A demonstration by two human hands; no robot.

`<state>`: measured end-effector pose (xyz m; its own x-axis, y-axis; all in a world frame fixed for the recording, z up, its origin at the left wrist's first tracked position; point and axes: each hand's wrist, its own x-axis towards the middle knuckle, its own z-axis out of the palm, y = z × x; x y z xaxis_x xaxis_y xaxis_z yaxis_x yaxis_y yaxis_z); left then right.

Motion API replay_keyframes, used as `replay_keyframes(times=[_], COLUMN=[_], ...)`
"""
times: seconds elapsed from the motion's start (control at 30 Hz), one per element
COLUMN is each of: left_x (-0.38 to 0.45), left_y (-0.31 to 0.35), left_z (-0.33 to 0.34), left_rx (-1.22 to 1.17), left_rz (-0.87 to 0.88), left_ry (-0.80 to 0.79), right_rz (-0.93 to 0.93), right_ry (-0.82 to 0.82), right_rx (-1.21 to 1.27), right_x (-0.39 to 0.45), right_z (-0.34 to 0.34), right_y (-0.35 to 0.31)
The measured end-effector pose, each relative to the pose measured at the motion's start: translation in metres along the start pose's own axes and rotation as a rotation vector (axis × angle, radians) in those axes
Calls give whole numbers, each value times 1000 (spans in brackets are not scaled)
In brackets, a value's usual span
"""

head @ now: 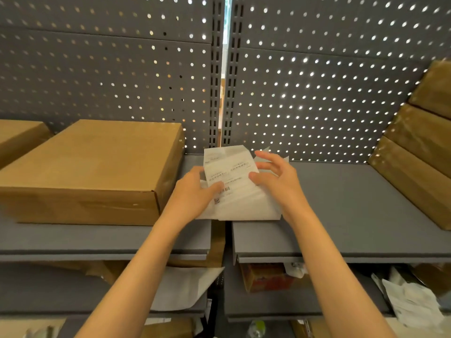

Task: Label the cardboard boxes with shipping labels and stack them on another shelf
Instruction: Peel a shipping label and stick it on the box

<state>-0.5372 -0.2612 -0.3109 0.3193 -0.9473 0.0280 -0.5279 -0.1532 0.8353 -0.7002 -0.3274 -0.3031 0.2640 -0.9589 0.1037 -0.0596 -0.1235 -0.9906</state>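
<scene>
A stack of white shipping labels lies where the two grey shelf boards meet. My left hand holds the stack from its left side, thumb on the printed top sheet. My right hand pinches the right edge of the top label between thumb and fingers, lifting it slightly. A large flat cardboard box sits on the left shelf, just left of my left hand. No label shows on its visible top or front.
A second box shows at the far left edge. Several cardboard boxes lean in a stack at the right end of the right shelf. Grey pegboard backs the shelves. Lower shelves hold paper sheets and a red carton.
</scene>
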Motion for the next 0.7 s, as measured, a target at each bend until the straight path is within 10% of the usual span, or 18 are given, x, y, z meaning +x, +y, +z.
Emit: replay_keyframes(times=[0.2, 0.7], left_x=[10, 24], left_y=[2, 10], left_z=[-7, -8], left_rx=[-496, -476], left_rz=[-6, 210], left_ry=[73, 164], right_rz=[-108, -137], right_ry=[-11, 10], right_rx=[17, 73], right_x=[7, 31], right_z=[-3, -3], right_y=[-12, -21])
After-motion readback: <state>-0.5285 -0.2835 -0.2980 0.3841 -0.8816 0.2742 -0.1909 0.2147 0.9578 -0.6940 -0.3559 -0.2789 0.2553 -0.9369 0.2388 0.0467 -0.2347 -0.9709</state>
